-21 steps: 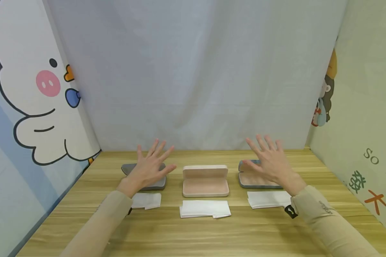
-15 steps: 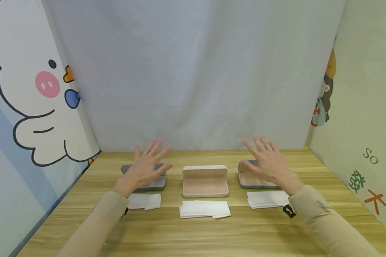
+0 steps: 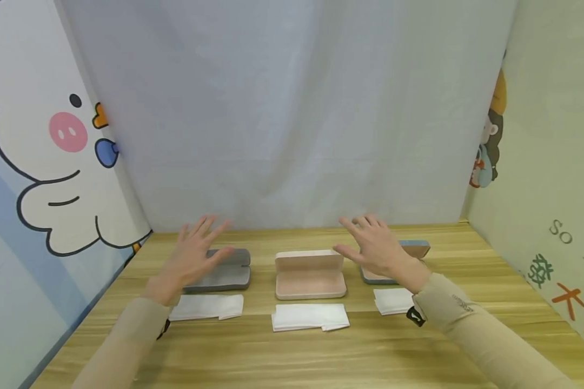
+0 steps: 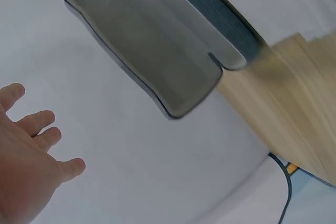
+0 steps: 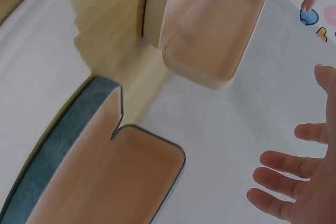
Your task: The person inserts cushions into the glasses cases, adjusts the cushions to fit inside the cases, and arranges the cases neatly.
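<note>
Three glasses cases stand in a row with their lids raised. My left hand [image 3: 187, 262] hovers over the left side of the grey case [image 3: 229, 275], fingers spread and holding nothing. In the middle is a cream case [image 3: 310, 283] with a pinkish lining. My right hand [image 3: 377, 248], also spread and bare of any object, is above the blue-grey case [image 3: 416, 247] and covers part of it. In front of the cases lie folded white cloths: a left one [image 3: 206, 307], a middle one [image 3: 310, 316] and a right one [image 3: 391, 301], partly hidden by the right wrist.
The wooden table [image 3: 272, 356] reaches back to a pale grey curtain [image 3: 292, 108]. A panel with a cartoon bird [image 3: 34, 124] bounds the left side. On the right stands a pale green printed wall [image 3: 545, 135].
Both hands have drifted left, the left one also slightly downward. More of the grey case and left cloth shows, and the blue-grey case's right end has come into view.
</note>
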Tool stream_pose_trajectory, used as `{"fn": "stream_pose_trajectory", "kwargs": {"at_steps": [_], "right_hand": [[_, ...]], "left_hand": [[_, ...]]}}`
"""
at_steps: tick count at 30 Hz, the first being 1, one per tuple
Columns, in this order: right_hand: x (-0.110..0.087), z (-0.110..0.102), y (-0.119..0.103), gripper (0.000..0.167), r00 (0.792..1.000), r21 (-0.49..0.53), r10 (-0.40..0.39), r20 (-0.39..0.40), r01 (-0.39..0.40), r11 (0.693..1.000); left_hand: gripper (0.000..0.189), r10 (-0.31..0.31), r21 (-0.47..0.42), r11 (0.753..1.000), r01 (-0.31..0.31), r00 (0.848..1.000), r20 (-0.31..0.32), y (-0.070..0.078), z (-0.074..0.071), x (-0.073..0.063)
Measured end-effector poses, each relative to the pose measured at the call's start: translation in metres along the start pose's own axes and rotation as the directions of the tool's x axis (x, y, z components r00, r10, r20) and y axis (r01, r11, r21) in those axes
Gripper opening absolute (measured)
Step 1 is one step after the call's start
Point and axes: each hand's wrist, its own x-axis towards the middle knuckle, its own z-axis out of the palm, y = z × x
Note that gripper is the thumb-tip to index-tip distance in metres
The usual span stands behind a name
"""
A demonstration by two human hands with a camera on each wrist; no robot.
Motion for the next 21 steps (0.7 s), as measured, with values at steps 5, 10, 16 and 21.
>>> {"fn": "stream_pose_trajectory", "kwargs": {"at_steps": [5,10,16,21], "right_hand": [[0.011,0.008,-0.023,0.061,0.999,0.070,-0.039,-0.001,0.039,0.997],[0.021,0.015,-0.046,0.059,0.997,0.187,-0.035,0.065,0.022,0.982],[0.035,0.020,-0.075,0.048,0.995,0.366,-0.031,0.098,-0.007,0.931],[0.043,0.027,-0.098,0.039,0.990,0.518,-0.044,0.130,-0.030,0.855]], "left_hand": [[0.069,-0.025,-0.006,1.000,0.025,1.000,-0.018,-0.015,-0.007,-0.010],[0.069,-0.059,-0.026,0.998,0.058,0.998,-0.023,-0.028,-0.015,-0.024],[0.068,-0.081,-0.003,0.997,0.081,0.996,-0.047,-0.045,-0.021,-0.037],[0.068,-0.117,-0.064,0.991,0.116,0.993,-0.019,-0.059,-0.021,-0.048]]}}
